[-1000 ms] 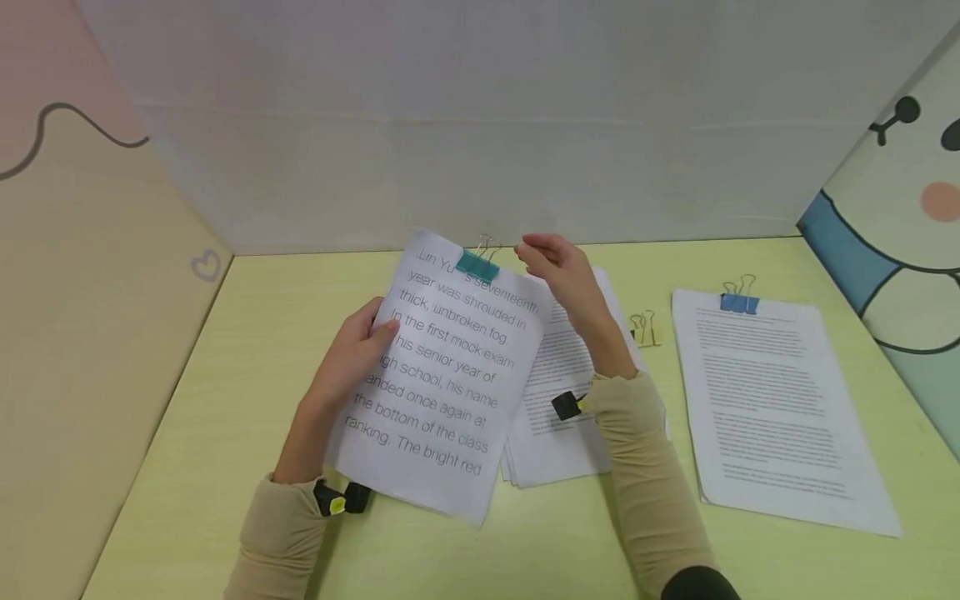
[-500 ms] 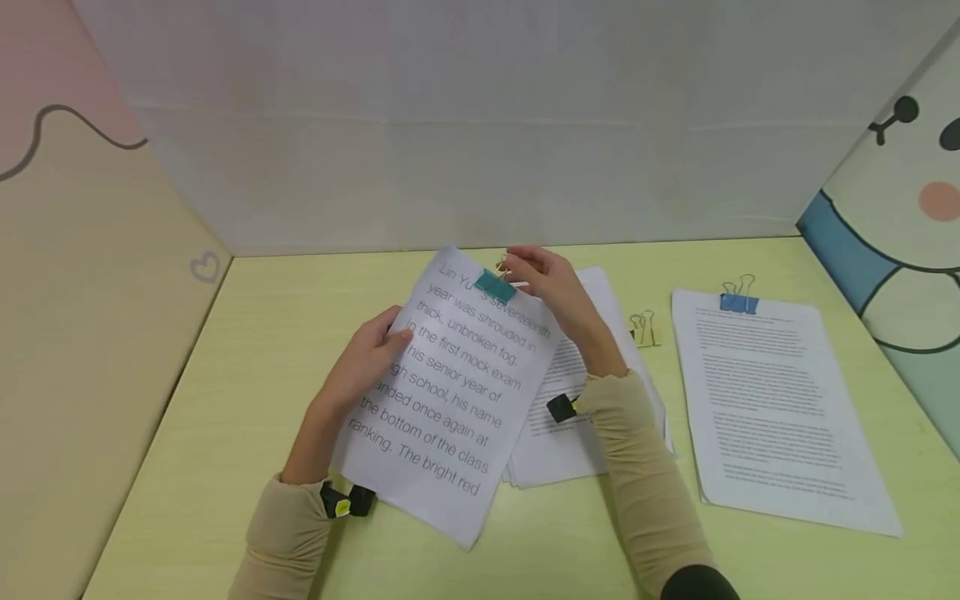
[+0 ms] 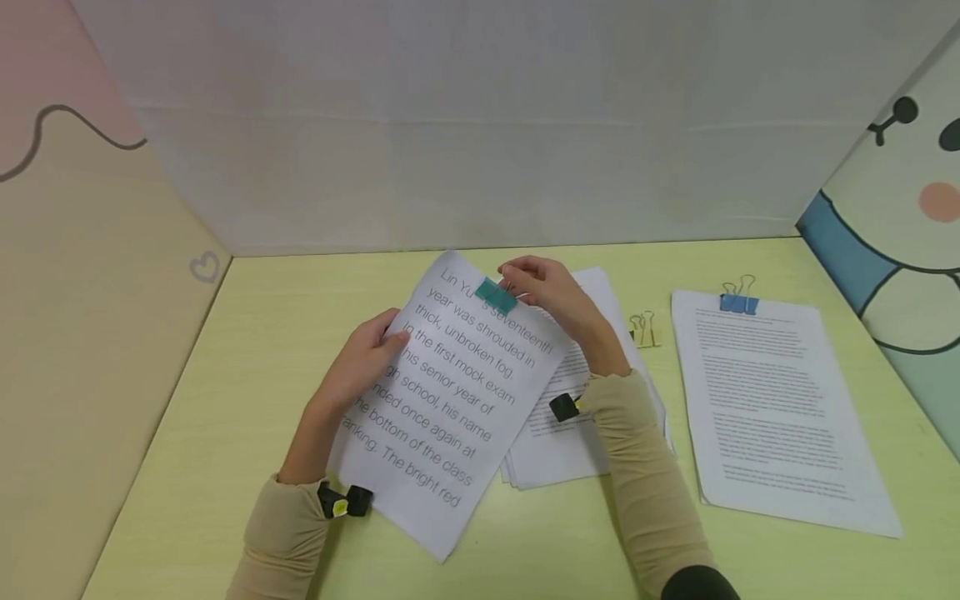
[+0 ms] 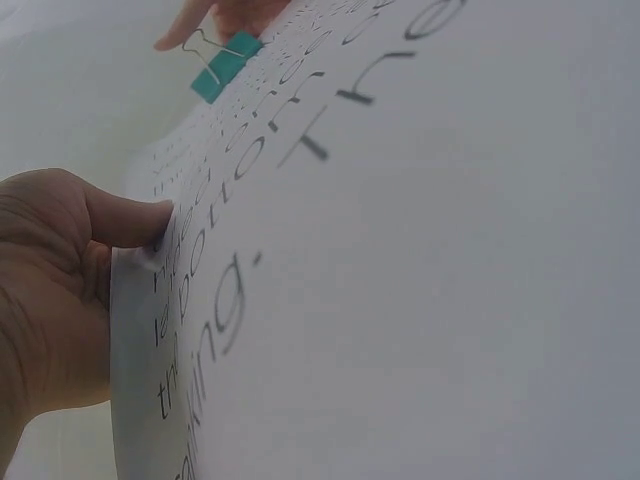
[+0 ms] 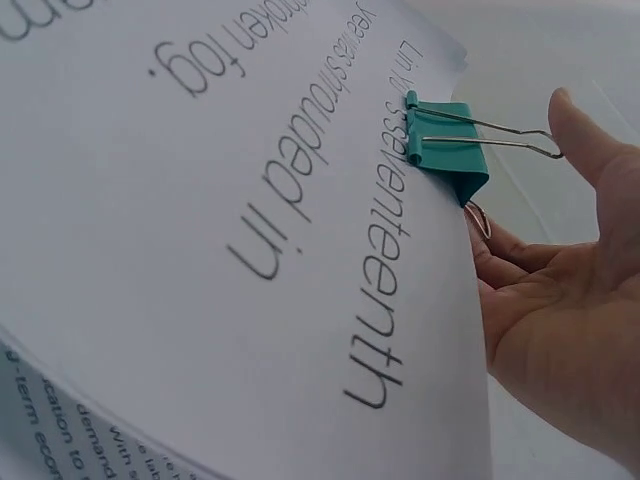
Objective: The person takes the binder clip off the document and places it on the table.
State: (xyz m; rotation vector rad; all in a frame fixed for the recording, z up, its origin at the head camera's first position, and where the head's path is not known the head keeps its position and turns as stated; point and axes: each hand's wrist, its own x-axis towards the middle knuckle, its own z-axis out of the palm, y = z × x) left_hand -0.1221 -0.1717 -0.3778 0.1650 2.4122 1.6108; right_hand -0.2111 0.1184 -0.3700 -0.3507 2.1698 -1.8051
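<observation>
My left hand [image 3: 367, 354] grips the left edge of a large-print stack of paper [image 3: 450, 417], thumb on the front and fingers hidden behind. The stack is held tilted above the table. A teal binder clip [image 5: 445, 145] sits on its top edge, its wire handles pointing off the paper. At the clip, my right hand [image 3: 551, 296] has its thumb [image 5: 585, 135] against the end of the front handle, with fingers behind by the rear handle. The left wrist view also shows the teal clip [image 4: 225, 68] and the left thumb [image 4: 135, 220] on the page.
Under the right forearm lies a pile of small-print papers [image 3: 555, 450], partly covered. A gold binder clip [image 3: 645, 329] is on the table beside it. Farther right is another stack [image 3: 780, 408] with a blue binder clip [image 3: 738, 303]. A white panel [image 3: 465, 167] stands along the back.
The right hand has come down onto the teal clip's handles from above right. The held stack has shifted slightly lower and tilted more, with the left hand keeping its grip.
</observation>
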